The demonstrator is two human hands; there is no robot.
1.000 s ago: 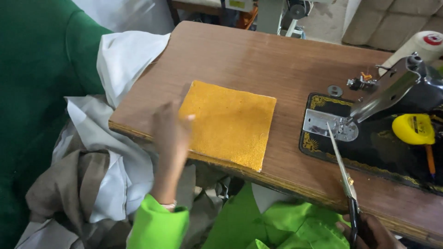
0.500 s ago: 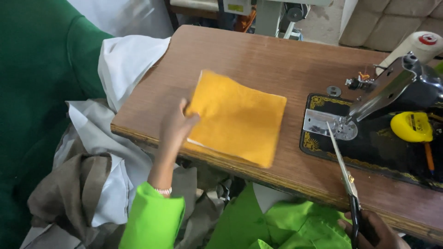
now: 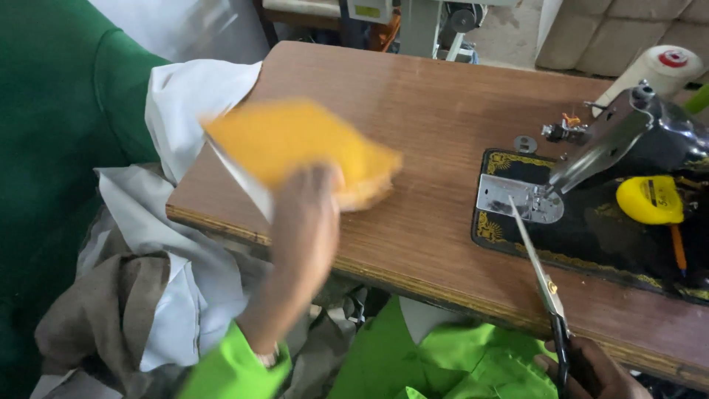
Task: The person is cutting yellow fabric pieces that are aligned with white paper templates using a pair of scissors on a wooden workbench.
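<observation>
The orange cloth (image 3: 295,148), a soft, roughly square piece with a paler underside, is blurring above the left part of the wooden table (image 3: 428,111), one edge lifting clear. The left hand (image 3: 306,222) is gripping its near edge, fingers closing on the fabric. The right hand (image 3: 591,369), at the lower edge, is holding the dark handles of long steel scissors (image 3: 535,266), blades pointing toward the black sewing machine (image 3: 628,177). A yellow tape measure (image 3: 650,199) is resting on the machine bed. White fabric (image 3: 192,96) is draping off the table's left end.
</observation>
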